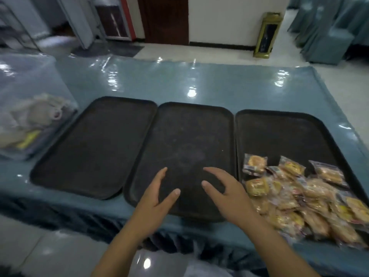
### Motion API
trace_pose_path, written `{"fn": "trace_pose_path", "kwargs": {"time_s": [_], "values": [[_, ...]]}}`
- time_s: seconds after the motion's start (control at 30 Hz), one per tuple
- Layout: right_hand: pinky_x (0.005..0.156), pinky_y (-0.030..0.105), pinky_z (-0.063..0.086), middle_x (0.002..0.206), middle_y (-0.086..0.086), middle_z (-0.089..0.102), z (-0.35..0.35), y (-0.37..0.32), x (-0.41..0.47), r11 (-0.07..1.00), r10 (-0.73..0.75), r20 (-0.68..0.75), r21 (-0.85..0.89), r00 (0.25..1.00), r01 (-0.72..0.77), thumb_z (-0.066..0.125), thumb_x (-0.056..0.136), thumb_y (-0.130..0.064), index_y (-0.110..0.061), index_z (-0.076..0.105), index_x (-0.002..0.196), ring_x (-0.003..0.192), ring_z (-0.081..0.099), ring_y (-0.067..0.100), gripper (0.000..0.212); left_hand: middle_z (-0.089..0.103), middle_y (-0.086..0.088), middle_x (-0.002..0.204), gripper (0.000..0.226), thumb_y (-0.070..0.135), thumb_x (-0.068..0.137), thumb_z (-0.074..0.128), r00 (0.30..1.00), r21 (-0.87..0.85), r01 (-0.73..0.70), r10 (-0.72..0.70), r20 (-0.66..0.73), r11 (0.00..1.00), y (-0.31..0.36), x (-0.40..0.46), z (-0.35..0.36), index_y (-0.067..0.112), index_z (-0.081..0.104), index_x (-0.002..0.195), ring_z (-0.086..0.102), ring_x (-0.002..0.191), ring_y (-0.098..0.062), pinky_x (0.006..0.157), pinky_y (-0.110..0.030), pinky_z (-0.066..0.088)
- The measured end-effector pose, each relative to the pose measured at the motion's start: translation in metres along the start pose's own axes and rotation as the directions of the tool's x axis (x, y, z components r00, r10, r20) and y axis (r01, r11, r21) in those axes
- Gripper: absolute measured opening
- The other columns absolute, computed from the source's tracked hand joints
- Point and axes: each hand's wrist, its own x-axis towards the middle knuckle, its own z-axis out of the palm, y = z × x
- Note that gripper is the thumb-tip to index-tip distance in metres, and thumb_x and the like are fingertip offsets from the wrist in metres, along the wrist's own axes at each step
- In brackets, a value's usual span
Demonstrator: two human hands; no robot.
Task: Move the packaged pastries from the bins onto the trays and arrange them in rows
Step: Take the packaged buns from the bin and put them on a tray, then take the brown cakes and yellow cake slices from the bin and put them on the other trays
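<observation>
**Three dark trays, pastries heaped on the right one**

Three dark trays lie side by side on the blue-covered surface (179, 80). The left tray (93, 144) and the middle tray (185, 136) are bare. The right tray (279, 132) carries a loose heap of packaged pastries (295, 192) at its near end, spilling past the near rim, in no rows. At far left stands a clear plastic bin (30, 108) with pale, blurred contents that cannot be made out.

Both hands hover over the near end of the middle tray, holding nothing. The left hand (157, 194) has its fingers straight and its thumb apart. The right hand (229, 194) has its fingers spread and slightly bent, just beside the heap. Both forearms reach in from the bottom edge, palms turned toward each other.
</observation>
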Motion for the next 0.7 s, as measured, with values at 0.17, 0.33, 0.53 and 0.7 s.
{"fn": "trace_pose_path", "kwargs": {"time_s": [0.17,0.33,0.53,0.7], "values": [[0.109,0.019,0.033,0.134,-0.028,0.049,0.096,-0.085,0.003,0.995,-0.099,0.129,0.041,0.987,0.095,0.060,0.092,-0.044,-0.036,0.056,0.133,0.125,0.041,-0.012,0.041,0.029,0.028,0.153,0.073,0.063,0.082,0.056,0.960,-0.055,0.073,-0.085,-0.265,0.996,-0.051,-0.056,-0.123,0.052,0.029,0.149,0.028,0.139,0.006,0.109,-0.024,0.028],[0.099,0.008,0.031,0.130,-0.033,0.050,0.163,-0.141,0.009,0.987,-0.161,0.242,0.053,0.957,0.153,0.061,0.091,-0.045,-0.041,0.057,0.129,0.122,0.040,-0.019,0.038,0.029,0.029,0.155,0.073,0.063,0.082,0.058,0.904,-0.176,0.073,-0.139,-0.403,0.982,-0.089,-0.102,-0.198,0.053,0.030,0.148,0.025,0.142,0.005,0.116,-0.032,0.029],[0.088,0.000,0.033,0.125,-0.035,0.051,0.229,-0.194,0.050,0.972,-0.229,0.298,0.116,0.927,0.203,0.063,0.092,-0.037,-0.041,0.060,0.125,0.114,0.039,-0.027,0.034,0.032,0.029,0.153,0.073,0.065,0.079,0.056,0.836,-0.228,0.067,-0.180,-0.518,0.971,-0.113,-0.115,-0.273,0.051,0.033,0.147,0.029,0.143,0.001,0.114,-0.029,0.030],[0.090,-0.004,0.031,0.127,-0.024,0.058,0.300,-0.236,0.108,0.945,-0.316,0.266,0.170,0.911,0.278,0.066,0.091,-0.030,-0.033,0.063,0.124,0.119,0.046,-0.017,0.033,0.033,0.030,0.152,0.071,0.070,0.077,0.055,0.798,-0.127,0.093,-0.150,-0.583,0.988,-0.127,-0.104,-0.362,0.057,0.033,0.143,0.031,0.142,0.001,0.116,-0.034,0.032]]}}
